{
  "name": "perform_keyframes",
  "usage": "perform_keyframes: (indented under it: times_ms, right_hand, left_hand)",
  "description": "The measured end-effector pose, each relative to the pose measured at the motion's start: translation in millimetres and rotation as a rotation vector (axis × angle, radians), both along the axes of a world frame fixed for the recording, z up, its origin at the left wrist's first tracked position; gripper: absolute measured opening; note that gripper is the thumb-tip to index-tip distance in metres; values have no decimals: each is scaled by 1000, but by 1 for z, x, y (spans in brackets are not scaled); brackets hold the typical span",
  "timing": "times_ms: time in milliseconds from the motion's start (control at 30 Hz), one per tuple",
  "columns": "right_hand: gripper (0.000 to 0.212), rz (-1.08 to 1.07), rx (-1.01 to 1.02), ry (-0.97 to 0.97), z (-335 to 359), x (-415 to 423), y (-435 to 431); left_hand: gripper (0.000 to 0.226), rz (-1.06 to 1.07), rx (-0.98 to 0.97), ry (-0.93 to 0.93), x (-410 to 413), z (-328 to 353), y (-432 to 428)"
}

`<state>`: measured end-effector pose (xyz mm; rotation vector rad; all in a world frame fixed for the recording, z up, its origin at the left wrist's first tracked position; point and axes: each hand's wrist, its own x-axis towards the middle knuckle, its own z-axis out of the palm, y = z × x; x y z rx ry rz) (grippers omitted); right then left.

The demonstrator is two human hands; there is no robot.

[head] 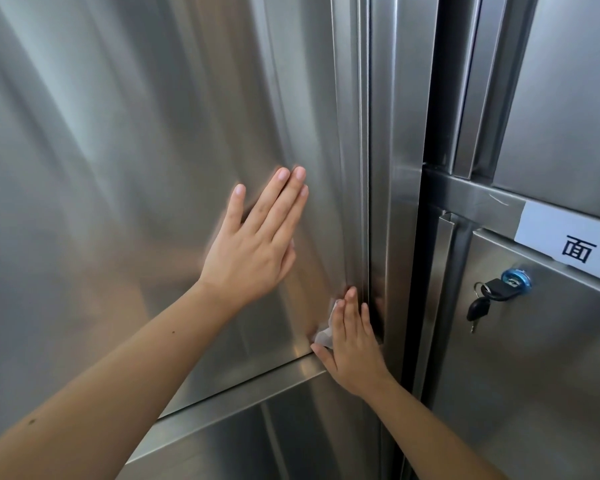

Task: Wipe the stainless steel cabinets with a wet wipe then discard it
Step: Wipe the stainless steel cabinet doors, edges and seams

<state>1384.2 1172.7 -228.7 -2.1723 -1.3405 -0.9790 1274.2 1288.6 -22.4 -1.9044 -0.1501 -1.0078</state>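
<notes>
Crumpled white wet wipe (324, 332) pinned under flat right hand (352, 344) at brushed-steel cabinet door's (136, 150) lower right corner. Left hand (257, 240) flat, fingers straight, bracing door. Risk: wipe slipping from under palm at seam.

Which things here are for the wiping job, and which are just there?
For the job: wipe, pressed under the right hand; left hand, open at the door.
Just there: keys hanging from the blue lock; white label.

bare door panel (136, 150) left, raised handle edge (349, 133) right
</notes>
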Motion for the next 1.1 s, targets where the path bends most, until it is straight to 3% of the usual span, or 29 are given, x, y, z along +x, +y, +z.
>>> perform_keyframes:
  times_ms: [200,867,1100]
  right_hand:
    - [76,52,96,-11,22,5,9]
    - [79,22,395,-196,256,19,37]
    - [80,35,387,-301,331,25,36]
  left_hand:
    - [63,-44,-63,26,-3,5,-5]
    - [54,-110,-91,-164,-16,121,1]
    - [56,-127,-114,-191,-13,170,-3]
